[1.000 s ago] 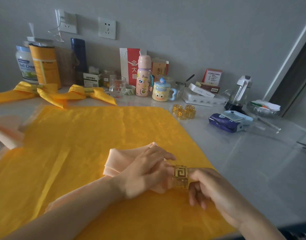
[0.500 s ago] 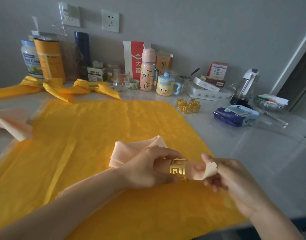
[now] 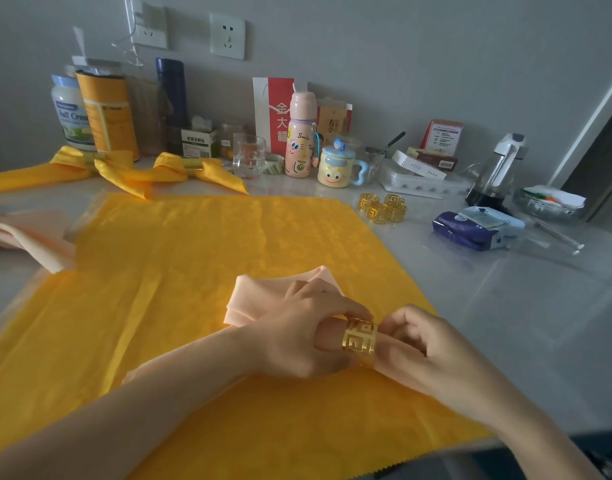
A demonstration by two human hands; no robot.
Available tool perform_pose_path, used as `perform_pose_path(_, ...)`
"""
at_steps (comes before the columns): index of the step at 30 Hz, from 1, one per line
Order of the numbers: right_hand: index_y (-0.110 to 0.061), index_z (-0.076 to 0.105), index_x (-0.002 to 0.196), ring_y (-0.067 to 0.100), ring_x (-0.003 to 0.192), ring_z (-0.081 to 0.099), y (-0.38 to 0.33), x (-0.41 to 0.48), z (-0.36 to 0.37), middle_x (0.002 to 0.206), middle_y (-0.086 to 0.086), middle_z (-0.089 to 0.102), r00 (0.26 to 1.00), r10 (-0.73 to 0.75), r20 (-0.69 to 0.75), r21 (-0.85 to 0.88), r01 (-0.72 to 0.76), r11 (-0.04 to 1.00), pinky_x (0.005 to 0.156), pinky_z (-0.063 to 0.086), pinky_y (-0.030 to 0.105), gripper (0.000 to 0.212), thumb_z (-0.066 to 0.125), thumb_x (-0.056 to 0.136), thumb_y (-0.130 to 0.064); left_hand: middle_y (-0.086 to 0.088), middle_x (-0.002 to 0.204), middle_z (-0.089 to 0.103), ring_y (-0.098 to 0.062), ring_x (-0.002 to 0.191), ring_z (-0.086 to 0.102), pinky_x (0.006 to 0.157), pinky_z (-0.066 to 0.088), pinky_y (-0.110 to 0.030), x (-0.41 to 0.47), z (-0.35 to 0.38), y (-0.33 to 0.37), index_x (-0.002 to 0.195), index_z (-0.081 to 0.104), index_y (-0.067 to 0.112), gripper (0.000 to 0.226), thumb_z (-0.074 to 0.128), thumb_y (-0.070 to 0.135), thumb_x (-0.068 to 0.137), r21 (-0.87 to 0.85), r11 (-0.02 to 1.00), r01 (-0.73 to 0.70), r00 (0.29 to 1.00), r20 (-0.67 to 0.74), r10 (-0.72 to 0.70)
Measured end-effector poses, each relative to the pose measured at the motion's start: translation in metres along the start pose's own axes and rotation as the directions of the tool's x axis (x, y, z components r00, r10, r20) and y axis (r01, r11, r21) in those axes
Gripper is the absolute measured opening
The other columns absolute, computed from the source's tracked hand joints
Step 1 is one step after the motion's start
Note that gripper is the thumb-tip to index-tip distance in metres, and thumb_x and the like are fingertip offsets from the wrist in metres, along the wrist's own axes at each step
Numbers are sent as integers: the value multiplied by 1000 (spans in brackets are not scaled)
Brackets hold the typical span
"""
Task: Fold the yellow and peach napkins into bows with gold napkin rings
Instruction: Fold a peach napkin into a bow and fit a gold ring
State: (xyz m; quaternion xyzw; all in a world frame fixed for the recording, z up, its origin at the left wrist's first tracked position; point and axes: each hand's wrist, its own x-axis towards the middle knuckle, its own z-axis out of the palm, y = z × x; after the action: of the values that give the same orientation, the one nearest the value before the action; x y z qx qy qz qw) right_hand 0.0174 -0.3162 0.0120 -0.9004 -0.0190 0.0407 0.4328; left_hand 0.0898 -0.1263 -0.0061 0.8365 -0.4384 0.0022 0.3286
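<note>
left hand (image 3: 297, 336) and right hand (image 3: 436, 355) meet, fingers (image 3: 406, 318) curled.

A pale, glossy table (image 3: 505, 306) runs along a grey wall, and a yellow cloth (image 3: 193, 271) lies spread flat over its near left part. Behind the cloth lie two yellow bows (image 3: 90, 164) (image 3: 190, 168), with a peach napkin (image 3: 31, 233) at the left edge. Gold rings (image 3: 382, 207) cluster just off the cloth's far right corner near a purple pack (image 3: 477, 228), and along the wall stand a tin (image 3: 107, 112), a jar (image 3: 69, 112), a glass (image 3: 248, 155), a pink bottle (image 3: 299, 136), a mug (image 3: 335, 166), a tray (image 3: 422, 180) and a jug (image 3: 496, 171).
</note>
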Motion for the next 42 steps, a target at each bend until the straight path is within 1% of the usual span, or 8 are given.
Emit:
perform_pose_path(7,-28,72,85,14,61,56,0,1,14,71,0,67,1000,-19,-6,127,19,992,57,35,26,12,63,87,-21,7,113,63,-11,114,45,100,23,-33,-7,-10,4,120,59,27,55,57,56,73,298,952,-66,998,13,65)
perform_pose_path(12,-27,71,76,11,58,48,-7,4,15,60,2,58,1000,-23,13,128,21,992,58,30,30,12,64,83,-19,1,109,66,-18,108,54,99,33,-42,-17,-13,13,118,61,19,49,64,35,71,189,982,-26,999,-26,32)
perform_pose_path(17,-20,70,75,11,63,59,-8,4,11,69,6,69,997,23,68,49,-27,998,62,36,27,15,61,84,-13,2,113,65,-8,105,53,94,32,-17,-19,-21,11,120,61,18,50,76,18,72,-2,996,92,996,-8,-92)
perform_pose_path(23,-22,68,78,12,71,60,-12,12,8,74,-1,67,992,75,101,-80,-67,995,64,39,26,14,57,87,-21,9,119,61,5,106,48,93,32,-5,-17,-20,3,125,58,23,52,76,16,76,-142,972,186,982,57,-180)
perform_pose_path(26,-10,62,75,9,58,47,-19,13,12,61,-1,52,995,41,95,-108,-30,994,56,30,26,27,59,84,-36,13,113,57,6,106,46,90,30,-1,-17,-19,3,126,57,23,52,75,16,78,-160,967,197,980,52,-191)
perform_pose_path(29,-18,45,54,9,50,30,-20,15,17,51,-9,34,997,38,61,-167,-27,986,50,19,28,36,62,84,-27,15,108,53,9,103,41,89,25,2,-18,-21,6,128,56,24,53,74,18,78,-123,976,181,982,68,-174)
perform_pose_path(36,14,56,81,5,56,48,-16,19,21,67,7,48,988,114,105,168,-130,977,54,38,21,28,61,88,-12,14,128,42,6,115,33,88,18,3,-20,-21,3,142,33,30,78,76,21,76,-7,986,168,977,136,-166)
perform_pose_path(42,5,64,82,2,60,53,-19,19,21,71,6,58,988,130,78,201,-143,969,55,40,13,21,63,87,-15,6,130,50,4,112,36,85,20,6,-22,-25,-1,134,45,19,61,70,17,79,78,992,99,993,58,-104)
